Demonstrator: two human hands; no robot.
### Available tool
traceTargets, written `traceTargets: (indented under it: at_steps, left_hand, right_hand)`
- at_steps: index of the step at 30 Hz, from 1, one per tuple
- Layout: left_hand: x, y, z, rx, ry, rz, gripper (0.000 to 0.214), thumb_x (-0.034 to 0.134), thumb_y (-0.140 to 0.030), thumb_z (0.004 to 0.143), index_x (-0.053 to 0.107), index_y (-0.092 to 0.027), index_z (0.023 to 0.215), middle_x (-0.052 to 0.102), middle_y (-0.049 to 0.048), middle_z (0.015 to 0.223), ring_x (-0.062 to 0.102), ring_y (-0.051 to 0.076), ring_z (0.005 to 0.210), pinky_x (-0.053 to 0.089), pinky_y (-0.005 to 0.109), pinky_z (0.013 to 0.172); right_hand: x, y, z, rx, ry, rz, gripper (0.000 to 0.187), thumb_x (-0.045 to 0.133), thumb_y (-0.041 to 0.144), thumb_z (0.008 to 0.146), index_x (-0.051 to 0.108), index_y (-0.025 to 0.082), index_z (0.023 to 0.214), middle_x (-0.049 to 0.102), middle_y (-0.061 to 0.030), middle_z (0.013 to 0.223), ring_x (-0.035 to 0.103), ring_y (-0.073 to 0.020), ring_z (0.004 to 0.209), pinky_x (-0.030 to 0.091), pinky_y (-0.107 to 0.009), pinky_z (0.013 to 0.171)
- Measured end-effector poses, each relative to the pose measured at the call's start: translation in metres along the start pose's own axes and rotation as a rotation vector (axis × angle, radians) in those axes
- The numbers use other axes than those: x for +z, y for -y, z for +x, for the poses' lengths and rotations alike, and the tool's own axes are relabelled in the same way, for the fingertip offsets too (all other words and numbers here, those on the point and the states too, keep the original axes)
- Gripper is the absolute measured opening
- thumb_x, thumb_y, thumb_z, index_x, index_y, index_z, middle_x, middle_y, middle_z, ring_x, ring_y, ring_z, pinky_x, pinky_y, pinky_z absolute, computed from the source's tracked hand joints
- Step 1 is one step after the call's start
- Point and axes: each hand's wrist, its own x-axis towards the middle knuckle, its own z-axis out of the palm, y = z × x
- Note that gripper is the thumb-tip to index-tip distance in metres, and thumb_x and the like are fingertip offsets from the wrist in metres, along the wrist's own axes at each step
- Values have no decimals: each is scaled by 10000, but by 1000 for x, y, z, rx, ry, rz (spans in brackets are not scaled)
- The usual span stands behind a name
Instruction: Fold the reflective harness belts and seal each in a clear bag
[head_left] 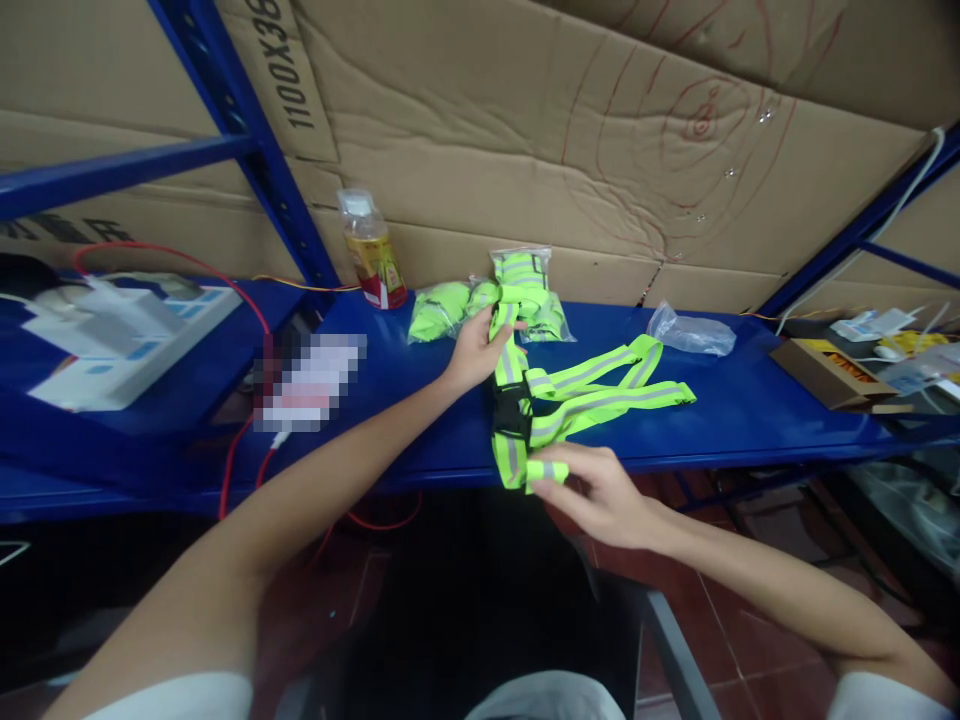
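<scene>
A neon yellow-green reflective strap harness (600, 410) with a grey stripe lies across the blue tabletop, its straps fanned to the right. My left hand (480, 350) grips the far part of its band, just in front of the bagged straps. Near the table's front edge, my right hand (600, 490) pinches a folded end of the strap between thumb and fingers. Between both hands sits a black plastic buckle (512, 409), which looks fastened. Behind the left hand rest several clear bags of folded neon straps (521, 270).
A drink bottle (373, 250) stands at the back left. Left of the harness lies a pixelated object (315, 385) with a cable. An empty clear plastic bag (691, 332) lies right, before an open cardboard box (829, 375). White power strips (135, 345) and blue posts flank the workspace.
</scene>
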Motion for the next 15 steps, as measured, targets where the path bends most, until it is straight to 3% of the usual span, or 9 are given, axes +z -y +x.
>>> traceTargets:
  at_steps: [2, 3, 6, 8, 11, 13, 15]
  left_hand:
    - [-4, 0, 2, 124, -76, 163, 378, 677, -346, 961, 694, -185, 1302, 789, 143, 1318, 836, 262, 840, 683, 385, 762]
    - [-7, -1, 4, 180, -113, 244, 337, 633, -288, 966, 730, -187, 1273, 780, 129, 1350, 838, 257, 884, 681, 384, 818]
    - [-17, -12, 9, 293, -245, 446, 365, 564, -151, 943, 770, -184, 1242, 785, 109, 1364, 818, 268, 1078, 641, 402, 1014]
    - [-24, -22, 14, 316, -352, 545, 360, 564, -146, 952, 761, -174, 1252, 825, 115, 1267, 797, 277, 1132, 614, 435, 1079]
    - [-35, -40, 21, 275, -434, 572, 216, 657, -211, 921, 788, -173, 1089, 860, 102, 1056, 813, 272, 972, 663, 442, 954]
    - [-41, -58, 23, 240, -409, 475, 163, 712, -209, 865, 790, -170, 1003, 852, 83, 939, 811, 249, 851, 686, 383, 805]
    - [-45, -86, 20, 226, -362, 346, 235, 728, -189, 855, 783, -154, 1082, 831, 66, 851, 799, 225, 753, 684, 335, 710]
  right_hand:
    - [-10, -3, 6, 74, -79, -2, 166, 699, 306, 1067, 786, 177, 1009, 803, -22, 839, 737, -156, 708, 579, -264, 663]
    - [-14, -5, 8, 59, -99, -19, 146, 706, 299, 1062, 795, 187, 1037, 822, -29, 884, 762, -173, 769, 601, -286, 730]
    - [-22, -13, 12, -102, -94, -166, 165, 762, 268, 1022, 815, 234, 1175, 850, -74, 1128, 783, -255, 1056, 593, -435, 1007]
    - [-22, -18, 12, -149, -86, -244, 203, 783, 262, 1003, 829, 266, 1201, 832, -88, 1171, 759, -270, 1085, 579, -479, 1019]
    - [-23, -22, 7, -28, -103, -41, 160, 769, 291, 1013, 841, 257, 1153, 803, -106, 1185, 759, -249, 1044, 628, -397, 857]
    - [-31, -20, 5, 112, -115, 209, 153, 730, 324, 1042, 835, 252, 1128, 805, -103, 1201, 769, -196, 856, 615, -315, 658]
    - [-48, -11, 5, 200, -141, 379, 168, 694, 359, 1067, 837, 278, 1103, 829, -75, 1133, 692, -135, 592, 541, -282, 491]
